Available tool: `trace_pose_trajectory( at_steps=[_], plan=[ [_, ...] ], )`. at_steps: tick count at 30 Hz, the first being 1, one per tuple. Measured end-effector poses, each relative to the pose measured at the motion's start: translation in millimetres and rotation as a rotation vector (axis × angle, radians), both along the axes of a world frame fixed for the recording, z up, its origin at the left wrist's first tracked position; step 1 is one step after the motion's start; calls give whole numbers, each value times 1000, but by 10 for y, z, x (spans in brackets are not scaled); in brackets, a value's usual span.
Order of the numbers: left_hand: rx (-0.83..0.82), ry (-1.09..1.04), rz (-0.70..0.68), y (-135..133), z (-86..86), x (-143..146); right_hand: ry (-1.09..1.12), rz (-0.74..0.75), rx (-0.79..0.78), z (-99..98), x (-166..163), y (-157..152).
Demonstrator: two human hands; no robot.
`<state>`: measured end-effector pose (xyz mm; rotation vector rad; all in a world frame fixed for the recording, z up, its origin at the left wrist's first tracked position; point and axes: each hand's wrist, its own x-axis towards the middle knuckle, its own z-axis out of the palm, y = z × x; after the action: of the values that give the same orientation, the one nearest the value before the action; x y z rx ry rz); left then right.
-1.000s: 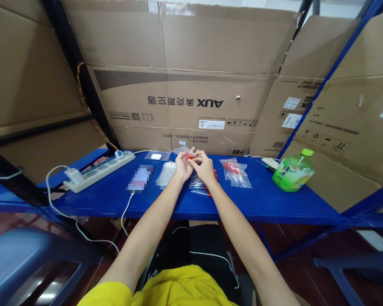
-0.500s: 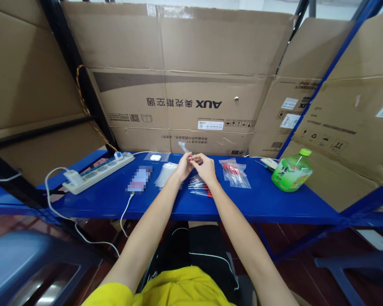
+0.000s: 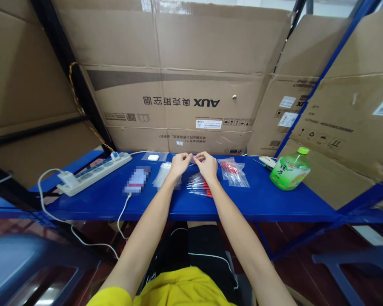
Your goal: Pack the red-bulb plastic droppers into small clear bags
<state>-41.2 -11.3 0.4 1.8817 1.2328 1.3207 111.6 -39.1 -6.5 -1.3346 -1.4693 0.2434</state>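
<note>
My left hand (image 3: 180,163) and my right hand (image 3: 207,165) are close together above the blue shelf, both with fingers pinched. A bit of red shows between the fingertips, by the right thumb; it looks like the end of a thin red-ended stick. What the left fingers pinch is too small to make out. Below my right hand lies a bunch of slim, clear-shafted sticks with red ends (image 3: 198,185), partly covered by that hand. Beside my left wrist is a stack of clear plastic bags (image 3: 161,175). Right of my right hand, clear bags hold red-ended pieces (image 3: 231,168).
A phone (image 3: 137,179) on a charging cable and a white power strip (image 3: 94,174) lie left. A white earphone case (image 3: 153,157) rests on a clear bag. A green-labelled bottle (image 3: 290,170) stands right. Cardboard (image 3: 185,89) walls the back of the blue shelf (image 3: 258,204).
My fingertips have drawn slightly apart. The clear, slender piece that stuck out up-left from them no longer shows. The whole view has shifted a little.
</note>
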Motion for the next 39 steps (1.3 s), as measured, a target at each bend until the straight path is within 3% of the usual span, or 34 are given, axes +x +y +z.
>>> trace_pose_trajectory(
  at_steps=[6, 11, 23, 32, 39],
  plan=[
    [-76, 62, -33, -38, 31, 9, -22, -39, -33, 4, -10, -5],
    [-22, 23, -51, -58, 44, 21, -51, -93, -64, -17, 5, 20],
    [-73, -131, -214, -15, 25, 19, -151, 39, 44, -6, 41, 45],
    [86, -163, -204, -32, 81, -8, 110, 258, 80, -14, 6, 63],
    [369, -28, 6, -67, 123, 5, 125, 258, 111, 18, -8, 32]
  ],
)
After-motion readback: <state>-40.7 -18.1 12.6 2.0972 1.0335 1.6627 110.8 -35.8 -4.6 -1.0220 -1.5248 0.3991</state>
